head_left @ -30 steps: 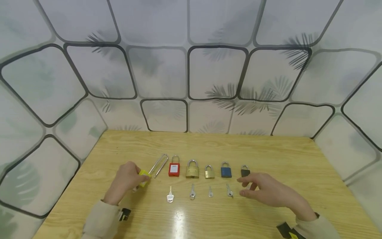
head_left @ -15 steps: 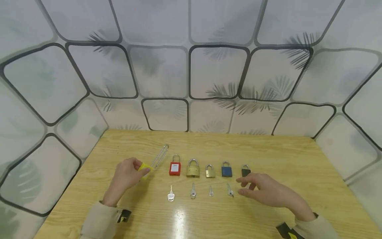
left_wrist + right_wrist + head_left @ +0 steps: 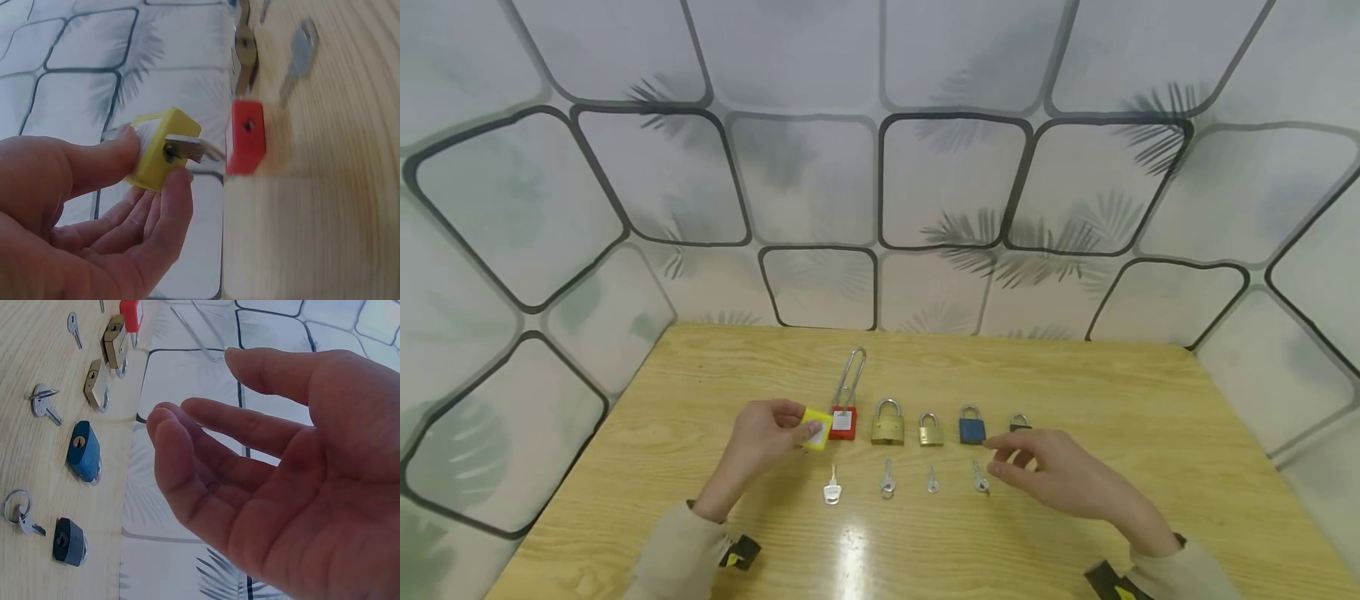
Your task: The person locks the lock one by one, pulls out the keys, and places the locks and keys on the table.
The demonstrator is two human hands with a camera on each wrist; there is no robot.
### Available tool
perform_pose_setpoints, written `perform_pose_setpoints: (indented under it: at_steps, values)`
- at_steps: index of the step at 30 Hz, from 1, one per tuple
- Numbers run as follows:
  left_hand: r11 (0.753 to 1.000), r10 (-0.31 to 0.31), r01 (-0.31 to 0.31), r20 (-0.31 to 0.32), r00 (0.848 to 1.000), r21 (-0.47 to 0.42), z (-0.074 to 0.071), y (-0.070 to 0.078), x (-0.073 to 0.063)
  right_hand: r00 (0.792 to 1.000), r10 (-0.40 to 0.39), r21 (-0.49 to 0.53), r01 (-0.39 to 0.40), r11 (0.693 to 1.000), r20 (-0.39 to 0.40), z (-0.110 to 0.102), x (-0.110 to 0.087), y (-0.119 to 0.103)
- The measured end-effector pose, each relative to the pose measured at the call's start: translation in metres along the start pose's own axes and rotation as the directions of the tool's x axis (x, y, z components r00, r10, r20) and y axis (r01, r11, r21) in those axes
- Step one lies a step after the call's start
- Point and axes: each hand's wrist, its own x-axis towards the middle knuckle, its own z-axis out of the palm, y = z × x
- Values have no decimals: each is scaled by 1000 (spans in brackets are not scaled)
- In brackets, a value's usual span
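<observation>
My left hand (image 3: 766, 435) pinches a yellow padlock (image 3: 817, 428) by its body, thumb on the pale label. A key (image 3: 184, 147) sits in the padlock's keyhole in the left wrist view. Its long metal shackle (image 3: 859, 364) points away, overlapping the shackle of the red padlock (image 3: 842, 423) in the head view; whether they touch I cannot tell. My right hand (image 3: 1060, 471) holds nothing, its fingers loosely bent, near the blue padlock (image 3: 972, 430). In the head view this hand partly hides the black padlock (image 3: 70, 542).
Between the red and blue padlocks stand a larger brass padlock (image 3: 887, 429) and a smaller brass padlock (image 3: 932, 435). Several loose keys lie in front of the row, such as a broad-headed key (image 3: 832, 492) and a ringed key (image 3: 25, 519). A patterned cloth wall (image 3: 820, 292) borders the wooden table (image 3: 925, 550).
My left hand has lifted the yellow padlock and carried it right, close to the red one; its shackle has swung more upright in view. My right hand has shifted slightly left.
</observation>
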Motion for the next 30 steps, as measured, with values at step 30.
perform_pose_setpoints:
  at_steps: [30]
  values:
    - [923,175,-97,180,968,-372,78,42,-6,879,57,217,54,975,-474,13,50,-43]
